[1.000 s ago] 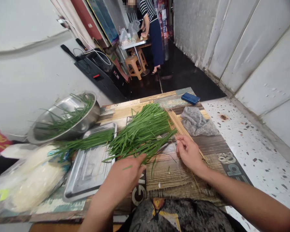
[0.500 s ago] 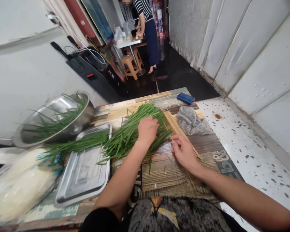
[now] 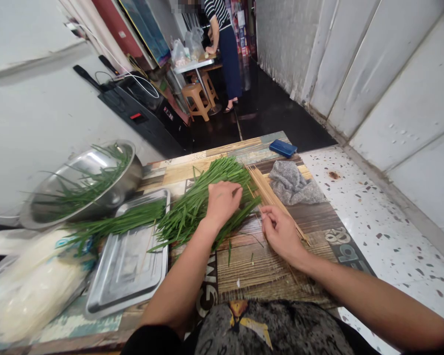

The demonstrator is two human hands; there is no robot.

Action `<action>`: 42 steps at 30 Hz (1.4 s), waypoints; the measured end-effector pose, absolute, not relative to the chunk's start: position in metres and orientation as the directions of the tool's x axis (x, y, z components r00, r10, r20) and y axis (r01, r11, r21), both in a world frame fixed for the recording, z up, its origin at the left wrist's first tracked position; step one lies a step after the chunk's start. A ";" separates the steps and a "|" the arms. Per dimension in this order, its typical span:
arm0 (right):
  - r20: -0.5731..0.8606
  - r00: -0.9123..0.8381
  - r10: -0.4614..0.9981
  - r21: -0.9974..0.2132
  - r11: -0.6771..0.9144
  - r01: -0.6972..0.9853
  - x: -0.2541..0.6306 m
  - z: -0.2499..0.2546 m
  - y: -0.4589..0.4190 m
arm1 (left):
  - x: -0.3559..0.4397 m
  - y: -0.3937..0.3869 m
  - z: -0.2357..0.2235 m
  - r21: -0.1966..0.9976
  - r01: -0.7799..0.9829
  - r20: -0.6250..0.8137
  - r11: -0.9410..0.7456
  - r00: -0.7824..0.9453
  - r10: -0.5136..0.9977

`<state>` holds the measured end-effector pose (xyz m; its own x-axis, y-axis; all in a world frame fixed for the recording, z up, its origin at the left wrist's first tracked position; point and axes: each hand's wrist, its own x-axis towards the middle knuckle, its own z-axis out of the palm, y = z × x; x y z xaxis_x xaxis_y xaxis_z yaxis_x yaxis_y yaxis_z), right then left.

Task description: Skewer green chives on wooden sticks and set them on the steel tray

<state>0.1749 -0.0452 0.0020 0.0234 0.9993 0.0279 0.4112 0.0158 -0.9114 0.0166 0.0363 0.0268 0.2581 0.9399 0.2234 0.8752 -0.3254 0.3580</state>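
A big pile of green garlic chives (image 3: 192, 207) lies across the wooden-patterned table. My left hand (image 3: 224, 199) is palm down on the pile, its fingers curled into the chives and their tips hidden. Just to the right, my right hand (image 3: 281, 229) is closed in a pinch on a thin bamboo skewer (image 3: 254, 196), whose far end reaches toward the chives' cut edge. A bundle of bamboo skewers (image 3: 268, 192) lies behind and under the right hand. More chives (image 3: 133, 219) rest across a metal tray (image 3: 128, 276), with thin skewers beside them.
A steel bowl (image 3: 129, 170) of chives stands at the left, behind a plastic bag of white food (image 3: 40, 291). A grey cloth (image 3: 294, 182) and a blue box (image 3: 283, 148) lie at the right. A person (image 3: 225, 54) works at a far table.
My left hand has lifted slightly and shifted a little left over the chives, its fingers bending differently. The right hand stays nearly still with the skewer. The view has shifted slightly.
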 end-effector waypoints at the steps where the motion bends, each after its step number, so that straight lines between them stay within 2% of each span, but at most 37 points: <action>1: 0.028 0.025 0.999 -0.912 0.015 0.411 0.175 0.002 -0.045 | 0.017 0.036 0.026 0.385 0.864 0.216 -0.324 0.257 0.942; 12: 0.026 0.021 0.999 -0.908 0.015 0.418 0.175 0.004 -0.044 | 0.014 0.037 0.030 0.543 0.785 0.176 -0.298 0.241 0.954; 17: 0.022 0.031 0.999 -0.910 0.007 0.415 0.175 0.003 -0.044 | 0.013 0.038 0.028 0.566 0.763 0.203 -0.311 0.237 0.950; 33: 0.001 0.022 1.000 -0.929 -0.007 0.370 0.175 0.002 -0.043 | 0.009 0.033 0.029 0.543 0.743 0.208 -0.391 0.332 0.920; 38: -0.001 0.014 1.000 -0.921 -0.007 0.390 0.175 0.004 -0.043 | 0.008 0.012 0.036 0.464 0.722 0.169 -0.513 0.496 0.851; 42: 0.014 0.018 1.000 -0.924 0.006 0.383 0.175 0.008 -0.044 | -0.006 0.008 0.040 0.399 0.776 0.104 -0.488 0.491 0.865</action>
